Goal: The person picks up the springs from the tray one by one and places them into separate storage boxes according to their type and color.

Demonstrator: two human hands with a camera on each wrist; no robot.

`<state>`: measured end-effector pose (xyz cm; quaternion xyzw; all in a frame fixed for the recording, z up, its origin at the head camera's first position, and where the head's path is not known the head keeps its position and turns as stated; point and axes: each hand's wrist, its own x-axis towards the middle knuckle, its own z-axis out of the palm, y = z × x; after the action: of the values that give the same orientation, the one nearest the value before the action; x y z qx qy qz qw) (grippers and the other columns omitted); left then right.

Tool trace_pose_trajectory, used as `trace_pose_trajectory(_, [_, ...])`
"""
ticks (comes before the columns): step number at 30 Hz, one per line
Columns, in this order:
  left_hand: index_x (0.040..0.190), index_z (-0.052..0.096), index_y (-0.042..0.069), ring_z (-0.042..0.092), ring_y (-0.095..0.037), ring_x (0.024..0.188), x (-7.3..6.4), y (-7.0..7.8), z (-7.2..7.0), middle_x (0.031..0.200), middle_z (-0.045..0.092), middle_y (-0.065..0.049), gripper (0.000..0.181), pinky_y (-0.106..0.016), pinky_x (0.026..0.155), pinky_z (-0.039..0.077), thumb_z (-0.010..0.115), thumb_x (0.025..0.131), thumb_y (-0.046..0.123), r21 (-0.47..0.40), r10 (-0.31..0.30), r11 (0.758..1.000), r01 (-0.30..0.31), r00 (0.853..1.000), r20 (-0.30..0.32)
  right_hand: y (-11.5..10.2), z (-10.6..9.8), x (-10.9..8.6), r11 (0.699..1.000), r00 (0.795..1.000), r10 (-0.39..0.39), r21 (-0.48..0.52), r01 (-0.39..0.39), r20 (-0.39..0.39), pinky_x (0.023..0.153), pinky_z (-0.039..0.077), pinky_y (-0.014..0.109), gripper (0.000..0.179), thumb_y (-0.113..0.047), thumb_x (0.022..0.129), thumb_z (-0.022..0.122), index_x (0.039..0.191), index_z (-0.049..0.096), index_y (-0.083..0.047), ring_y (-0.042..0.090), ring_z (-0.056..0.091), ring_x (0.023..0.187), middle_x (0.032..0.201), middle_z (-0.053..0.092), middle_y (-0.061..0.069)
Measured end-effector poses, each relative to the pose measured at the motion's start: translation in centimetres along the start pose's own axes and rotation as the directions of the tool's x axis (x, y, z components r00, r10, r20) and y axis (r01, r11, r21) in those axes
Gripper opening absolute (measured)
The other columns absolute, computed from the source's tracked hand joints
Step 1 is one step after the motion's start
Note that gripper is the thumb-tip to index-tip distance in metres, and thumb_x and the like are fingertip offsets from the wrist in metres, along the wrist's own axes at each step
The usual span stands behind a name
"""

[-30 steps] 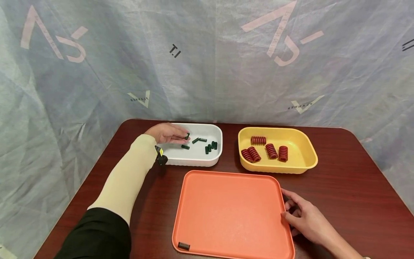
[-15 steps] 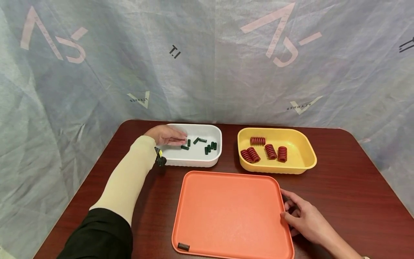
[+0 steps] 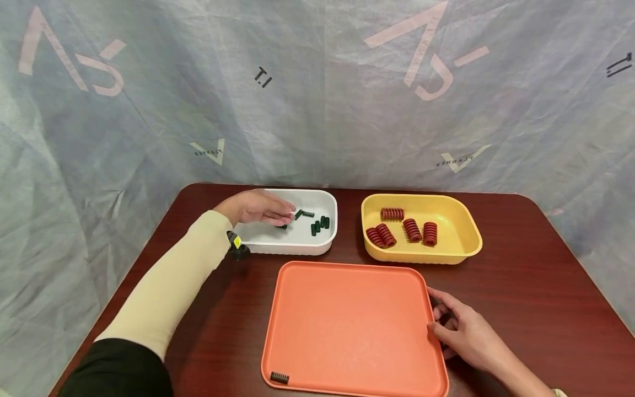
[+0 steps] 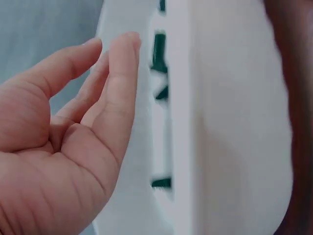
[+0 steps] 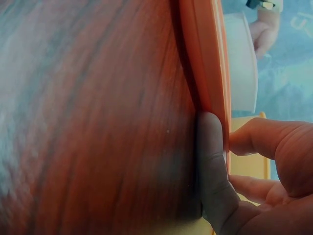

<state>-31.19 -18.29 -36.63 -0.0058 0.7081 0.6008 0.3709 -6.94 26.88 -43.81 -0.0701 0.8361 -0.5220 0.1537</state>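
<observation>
My left hand (image 3: pixel 260 208) hovers over the left part of a white bin (image 3: pixel 288 248), its fingers extended. In the left wrist view the thumb and fingertips stand apart, with nothing visible between them. Several small green coil springs (image 3: pixel 318 226) lie in the bin near its right end, and another green spring (image 4: pixel 159 51) shows beyond the fingertips. The hand hides part of the bin floor. My right hand (image 3: pixel 468 333) pinches the right edge of an orange tray (image 3: pixel 352 325), thumb on the rim and a finger against its outer side. One dark spring (image 3: pixel 280 377) lies in the tray's near left corner.
A yellow bin (image 3: pixel 456 220) with several thick red springs (image 3: pixel 412 230) stands right of the white one, behind the tray. All rest on a dark red wooden table (image 3: pixel 526 264). A grey printed curtain (image 3: pixel 297 127) hangs behind the table's far edge.
A green spring at my left fingertips a second ago lay uncovered in the white bin half a second ago. My left hand has since shifted slightly right, over it. My right hand stays on the tray.
</observation>
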Motion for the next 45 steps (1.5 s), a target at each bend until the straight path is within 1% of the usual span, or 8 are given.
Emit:
trace_pose_trajectory(3, [0.143,0.051,-0.013,0.072,-0.022,0.102,-1.4,0.3,1.6,0.117,0.072,-0.018,0.043,-0.048,0.109,0.048,0.061,0.103,0.002,0.098,0.029,0.995,-0.038,0.995,0.093,0.0,0.0,0.1,1.000,1.000,0.006,-0.011,-0.006,-0.005,0.046,0.060,0.040,0.070,-0.002,0.095,0.070,0.156,0.035,0.002,0.019,0.060,0.063,0.101,0.051,0.016])
trace_pose_trajectory(7, [0.138,0.057,-0.011,0.073,-0.022,0.099,-3.9,0.5,3.9,0.117,0.072,-0.019,0.038,-0.044,0.100,0.057,0.061,0.103,0.002,0.168,0.031,0.984,-0.063,0.982,0.187,-0.1,0.0,0.2,1.000,1.000,0.012,-0.006,-0.012,-0.002,0.046,0.060,0.040,0.071,-0.001,0.095,0.070,0.156,0.035,0.002,0.019,0.060,0.064,0.101,0.051,0.016])
trace_pose_trajectory(11, [0.132,0.062,-0.010,0.073,-0.022,0.094,-5.9,0.2,6.2,0.112,0.074,-0.018,0.034,-0.038,0.089,0.062,0.064,0.100,0.002,0.199,0.033,0.976,-0.086,0.966,0.256,-0.2,-0.1,0.1,1.000,1.000,0.013,-0.001,-0.013,0.001,0.047,0.061,0.041,0.071,-0.002,0.095,0.070,0.156,0.034,0.002,0.019,0.061,0.064,0.101,0.050,0.017])
trace_pose_trajectory(20, [0.122,0.070,-0.005,0.074,-0.027,0.095,-9.1,-1.8,10.1,0.111,0.074,-0.020,0.028,-0.041,0.083,0.064,0.070,0.097,0.007,0.252,0.025,0.959,-0.131,0.922,0.385,0.0,-0.1,-0.1,1.000,1.000,-0.003,0.013,0.003,-0.002,0.047,0.061,0.041,0.070,-0.002,0.096,0.069,0.156,0.034,0.003,0.019,0.061,0.064,0.102,0.050,0.017])
trace_pose_trajectory(24, [0.118,0.072,-0.004,0.073,-0.022,0.090,-10.4,-3.6,11.1,0.107,0.075,-0.019,0.025,-0.040,0.079,0.065,0.072,0.096,0.008,0.264,0.028,0.954,-0.145,0.915,0.402,0.1,0.1,0.0,1.000,1.000,-0.005,0.019,0.005,0.006,0.047,0.061,0.041,0.070,-0.001,0.097,0.069,0.157,0.033,0.003,0.019,0.061,0.064,0.102,0.050,0.017])
trace_pose_trajectory(32, [0.107,0.077,-0.001,0.070,-0.014,0.076,-12.4,-7.7,12.0,0.097,0.076,-0.018,0.017,-0.030,0.066,0.064,0.077,0.092,0.007,0.322,0.011,0.936,-0.146,0.922,0.386,0.1,0.0,0.0,1.000,1.000,-0.007,0.010,0.007,0.000,0.047,0.061,0.041,0.070,-0.002,0.096,0.069,0.156,0.034,0.003,0.019,0.061,0.065,0.102,0.050,0.017])
trace_pose_trajectory(37, [0.102,0.077,-0.002,0.070,-0.011,0.077,-12.9,-9.5,12.1,0.093,0.076,-0.018,0.013,-0.024,0.061,0.062,0.076,0.090,0.003,0.323,-0.023,0.939,-0.123,0.910,0.413,0.0,0.1,0.0,1.000,1.000,-0.006,-0.004,0.006,-0.013,0.046,0.061,0.040,0.069,-0.001,0.095,0.069,0.156,0.035,0.003,0.019,0.061,0.065,0.101,0.051,0.017])
trace_pose_trajectory(45, [0.096,0.079,0.002,0.069,-0.010,0.069,-13.0,-11.2,12.7,0.087,0.077,-0.012,0.008,-0.020,0.057,0.060,0.076,0.088,0.001,0.342,-0.087,0.938,-0.064,0.908,0.410,-0.1,0.2,0.0,1.000,1.000,-0.009,-0.012,0.009,-0.025,0.046,0.060,0.040,0.069,0.000,0.095,0.070,0.155,0.037,0.002,0.018,0.060,0.064,0.100,0.051,0.017])
